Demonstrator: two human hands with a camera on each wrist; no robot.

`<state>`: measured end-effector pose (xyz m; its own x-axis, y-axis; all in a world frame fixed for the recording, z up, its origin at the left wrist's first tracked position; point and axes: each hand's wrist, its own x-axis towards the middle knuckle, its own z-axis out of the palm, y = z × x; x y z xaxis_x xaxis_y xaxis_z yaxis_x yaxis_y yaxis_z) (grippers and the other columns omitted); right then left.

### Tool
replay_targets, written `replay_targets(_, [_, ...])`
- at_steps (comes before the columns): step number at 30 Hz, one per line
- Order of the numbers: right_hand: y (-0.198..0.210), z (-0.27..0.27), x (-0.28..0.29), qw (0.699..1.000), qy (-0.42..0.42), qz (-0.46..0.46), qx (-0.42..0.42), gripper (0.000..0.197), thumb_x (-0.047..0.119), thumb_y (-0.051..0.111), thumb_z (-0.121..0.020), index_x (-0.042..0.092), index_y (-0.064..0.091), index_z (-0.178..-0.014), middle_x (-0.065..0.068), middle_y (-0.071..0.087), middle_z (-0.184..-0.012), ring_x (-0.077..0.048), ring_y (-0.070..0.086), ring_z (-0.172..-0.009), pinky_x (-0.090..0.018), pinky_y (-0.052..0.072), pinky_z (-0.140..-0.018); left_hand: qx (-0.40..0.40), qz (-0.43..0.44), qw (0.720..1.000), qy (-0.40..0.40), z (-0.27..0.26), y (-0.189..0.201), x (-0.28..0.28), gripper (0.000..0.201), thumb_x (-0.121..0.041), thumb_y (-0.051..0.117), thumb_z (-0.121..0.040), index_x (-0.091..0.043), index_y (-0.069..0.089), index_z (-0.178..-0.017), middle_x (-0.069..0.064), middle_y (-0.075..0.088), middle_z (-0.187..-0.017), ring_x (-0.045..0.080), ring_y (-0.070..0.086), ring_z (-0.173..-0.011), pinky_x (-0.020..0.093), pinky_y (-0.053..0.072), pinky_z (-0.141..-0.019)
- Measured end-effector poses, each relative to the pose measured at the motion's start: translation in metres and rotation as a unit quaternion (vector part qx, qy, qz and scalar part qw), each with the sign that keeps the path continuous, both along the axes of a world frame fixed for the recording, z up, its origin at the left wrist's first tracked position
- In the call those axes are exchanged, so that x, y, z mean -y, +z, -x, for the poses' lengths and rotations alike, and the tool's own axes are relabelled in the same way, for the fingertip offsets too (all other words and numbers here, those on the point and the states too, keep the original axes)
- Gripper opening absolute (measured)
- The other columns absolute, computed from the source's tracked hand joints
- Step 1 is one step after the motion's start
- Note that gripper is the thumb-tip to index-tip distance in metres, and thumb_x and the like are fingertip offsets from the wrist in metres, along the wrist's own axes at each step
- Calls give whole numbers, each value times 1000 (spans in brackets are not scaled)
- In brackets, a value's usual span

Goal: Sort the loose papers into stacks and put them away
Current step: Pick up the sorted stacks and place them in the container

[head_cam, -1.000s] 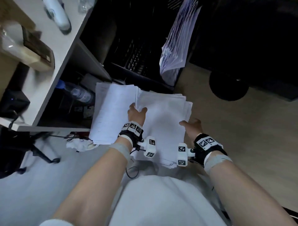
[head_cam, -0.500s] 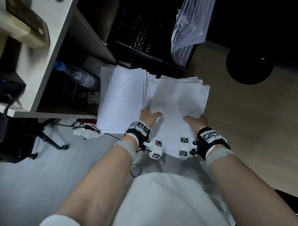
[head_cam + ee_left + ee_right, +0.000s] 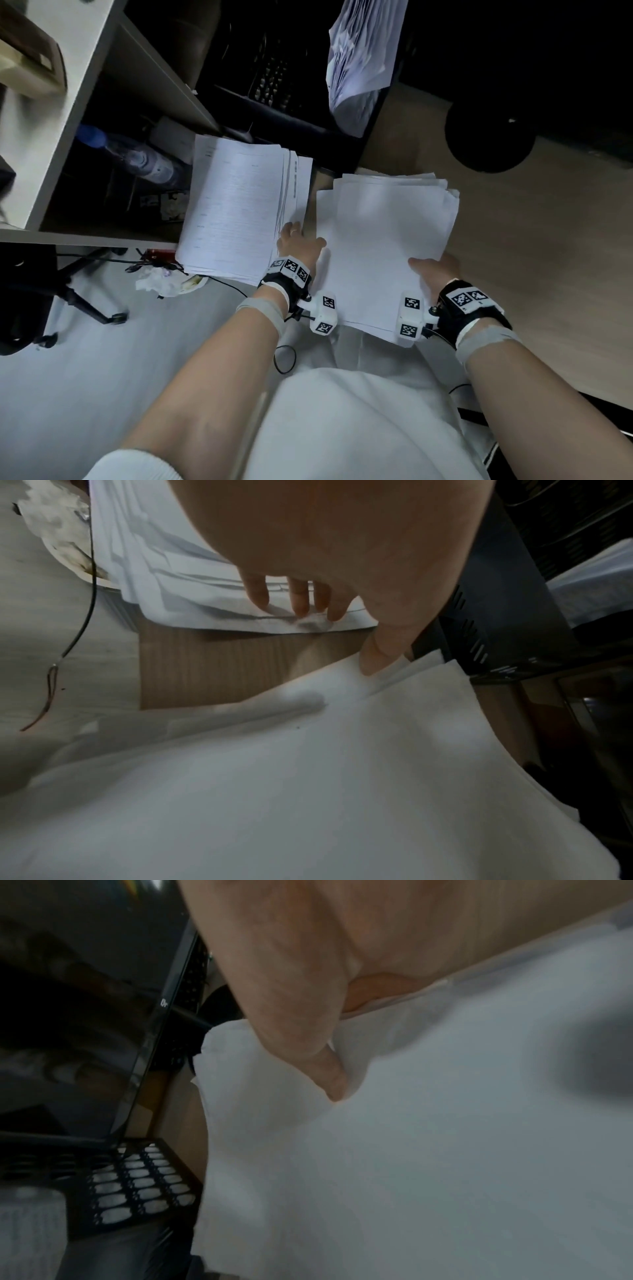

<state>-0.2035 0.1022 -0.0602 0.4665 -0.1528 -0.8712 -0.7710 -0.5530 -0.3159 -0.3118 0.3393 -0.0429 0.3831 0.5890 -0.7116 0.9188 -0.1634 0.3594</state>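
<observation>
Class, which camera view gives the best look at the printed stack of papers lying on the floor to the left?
The head view: the printed stack appears whole, text lines visible, beside the blank stack. The left wrist view shows only its near edge under the left hand's fingers. The right wrist view does not show it.

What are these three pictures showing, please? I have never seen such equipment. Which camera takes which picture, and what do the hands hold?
No machine: a person with cameras on the head and both wrists. The head view looks down: a printed paper stack lies on the floor beside a blank paper stack. The left hand sits between them, fingertips on the printed stack, thumb on the blank one. The right hand grips the blank stack; its wrist view shows the thumb pressing on top.
</observation>
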Motion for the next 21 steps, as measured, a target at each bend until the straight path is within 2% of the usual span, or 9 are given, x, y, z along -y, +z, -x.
replay_targets(3, [4, -4, 12, 1000, 20, 13, 15, 53, 22, 69, -92, -3, 51, -136, -14, 55, -137, -33, 55, -124, -43, 45, -102, -15, -27, 999, -20, 1, 1, 17, 74, -27, 64, -87, -12, 32, -152, 5, 16, -163, 31, 23, -145, 44, 30, -112])
replay_targets(6, [10, -4, 20, 997, 25, 0, 69, 38, 17, 71, -89, 1, 61, -123, -15, 64, -124, -33, 61, -115, -45, 49, -100, -10, -10, 1000, -18, -3, 4, 37, 68, -33, 61, -85, -10, 40, -146, 10, 31, -153, 34, 42, -130, 43, 41, -103])
replay_targets(8, [15, -1, 26, 996, 14, -40, 80, 24, 9, 68, -89, 8, 64, -113, -10, 67, -113, -30, 64, -109, -40, 51, -95, 5, 76, 997, 23, -7, 3, 50, 80, -38, 65, -82, -10, 33, -150, 10, 33, -149, 34, 52, -119, 39, 46, -94])
replay_targets(10, [24, 1, 30, 991, -2, -111, 78, 28, 4, 66, -89, 10, 65, -116, -5, 69, -113, -27, 65, -105, -36, 48, -91, 22, 122, 990, 70, -13, 3, 58, 99, -47, 69, -67, -12, 31, -151, 10, 39, -145, 34, 54, -118, 39, 48, -92])
replay_targets(12, [33, 0, 34, 985, 10, -153, 78, 33, 3, 67, -89, 10, 64, -122, -6, 70, -115, -26, 66, -105, -37, 49, -93, 31, 120, 987, 100, -20, 3, 59, 107, -48, 70, -57, -14, 30, -151, 11, 45, -140, 36, 51, -122, 44, 48, -96])
replay_targets(14, [40, -3, 40, 981, 4, -177, 80, 36, 0, 65, -89, 7, 63, -124, -10, 70, -117, -27, 67, -105, -40, 51, -95, 27, 104, 986, 129, -23, -7, 56, 102, -44, 73, -56, -16, 36, -148, 10, 48, -135, 36, 53, -119, 48, 50, -96])
replay_targets(16, [45, -9, 48, 978, -22, -191, 83, 37, -3, 64, -88, 4, 63, -125, -14, 70, -117, -30, 67, -104, -42, 52, -94, 63, 123, 976, 171, -27, -23, 52, 98, -38, 77, -43, -18, 50, -136, 11, 58, -126, 35, 63, -108, 51, 56, -88])
replay_targets(18, [50, -15, 56, 976, -51, -193, 87, 38, -1, 67, -82, 3, 65, -120, -17, 70, -117, -35, 67, -106, -47, 51, -96, 110, 165, 962, 189, -33, -41, 56, 89, -28, 74, -37, -11, 57, -123, 14, 67, -113, 35, 67, -98, 50, 59, -83])
replay_targets(21, [54, -25, 64, 978, -47, -178, 99, 33, 5, 69, -70, 6, 71, -103, -14, 73, -102, -41, 68, -100, -52, 52, -93, 144, 209, 954, 159, -58, 20, 73, 60, -15, 73, -58, -4, 60, -115, 11, 69, -100, 30, 66, -89, 31, 57, -69])
